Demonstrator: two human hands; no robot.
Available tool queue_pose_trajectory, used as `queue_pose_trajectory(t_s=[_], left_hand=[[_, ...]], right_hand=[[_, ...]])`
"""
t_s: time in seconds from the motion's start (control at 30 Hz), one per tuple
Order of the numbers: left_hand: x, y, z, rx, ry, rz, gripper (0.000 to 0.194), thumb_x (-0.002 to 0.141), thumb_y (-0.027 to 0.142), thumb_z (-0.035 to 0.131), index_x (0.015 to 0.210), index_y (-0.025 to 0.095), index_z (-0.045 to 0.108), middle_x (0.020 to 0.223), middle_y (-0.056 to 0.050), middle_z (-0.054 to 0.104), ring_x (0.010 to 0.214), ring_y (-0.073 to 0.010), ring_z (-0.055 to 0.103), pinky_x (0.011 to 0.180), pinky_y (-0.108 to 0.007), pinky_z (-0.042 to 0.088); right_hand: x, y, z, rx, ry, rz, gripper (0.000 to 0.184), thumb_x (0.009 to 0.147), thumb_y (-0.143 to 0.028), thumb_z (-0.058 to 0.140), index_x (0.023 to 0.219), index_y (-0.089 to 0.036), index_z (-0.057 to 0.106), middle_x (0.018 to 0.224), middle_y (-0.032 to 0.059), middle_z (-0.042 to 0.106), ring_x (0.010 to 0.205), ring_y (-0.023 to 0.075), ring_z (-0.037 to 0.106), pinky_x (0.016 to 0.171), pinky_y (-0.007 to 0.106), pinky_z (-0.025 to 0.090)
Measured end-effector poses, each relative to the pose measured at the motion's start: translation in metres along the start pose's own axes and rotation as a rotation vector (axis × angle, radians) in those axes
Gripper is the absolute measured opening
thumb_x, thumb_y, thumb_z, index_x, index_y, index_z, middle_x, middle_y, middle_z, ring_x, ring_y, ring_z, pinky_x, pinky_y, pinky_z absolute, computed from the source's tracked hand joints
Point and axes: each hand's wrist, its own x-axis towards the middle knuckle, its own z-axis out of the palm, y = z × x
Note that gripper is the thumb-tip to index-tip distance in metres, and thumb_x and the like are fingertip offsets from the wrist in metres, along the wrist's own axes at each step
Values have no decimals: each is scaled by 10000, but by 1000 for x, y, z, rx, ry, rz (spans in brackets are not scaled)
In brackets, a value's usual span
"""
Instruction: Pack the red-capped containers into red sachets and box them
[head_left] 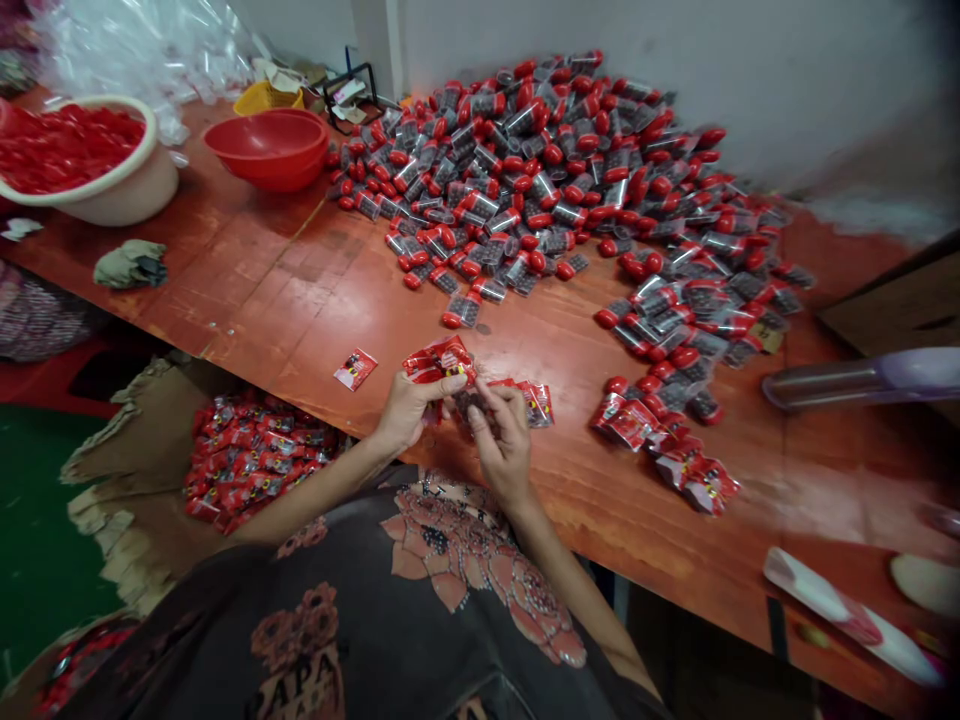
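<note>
Close to the table's front edge, my left hand (407, 408) is closed on a red printed packet (444, 358). My right hand (504, 430) meets it from the other side. Its thumb and fingers are closed on a small clear tube with dark contents (466, 402), partly hidden by the fingers. More red packets (537, 402) lie just behind my right hand. A single packet (355, 369) rests flat to the left. Beyond my hands spreads a large heap of clear tubes with red caps (525, 180).
Two stacked red bowls (266, 145) and a white tub (142, 190) of red pieces stand at the left. A crumpled cloth (130, 264) lies nearby. Below the edge, a cardboard box (120, 480) holds red packets (247, 465). More packets (694, 470) and a clear cylinder (825, 382) are rightward.
</note>
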Motion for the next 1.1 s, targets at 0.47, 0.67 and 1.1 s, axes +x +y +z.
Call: queue_pose_trajectory(t_s=[0.47, 0.67, 1.1], left_hand=[[-2, -5, 6, -11, -37, -18, 290, 589, 345, 856, 720, 168, 668, 608, 6, 639, 424, -79, 490, 380, -212, 387], [-3, -7, 8, -33, -51, -10, 257, 614, 304, 843, 734, 154, 671, 615, 20, 623, 435, -66, 494, 388, -193, 403], [-5, -16, 8, 24, -14, -69, 322, 601, 344, 852, 799, 142, 697, 651, 15, 641, 480, -75, 526, 381, -190, 409]], right_hand=[[-4, -2, 9, 37, 132, 45, 383, 911, -211, 552, 1261, -361, 597, 1054, 38, 563, 985, 185, 579, 862, 396, 528], [-1, -2, 11, 182, 139, 156, 338, 894, -229, 592, 1223, -305, 616, 1078, 42, 588, 981, 173, 598, 862, 372, 527], [5, 8, 15, 363, 149, 353, 347, 882, -298, 606, 1228, -336, 600, 1110, 40, 621, 976, 194, 623, 859, 403, 554]])
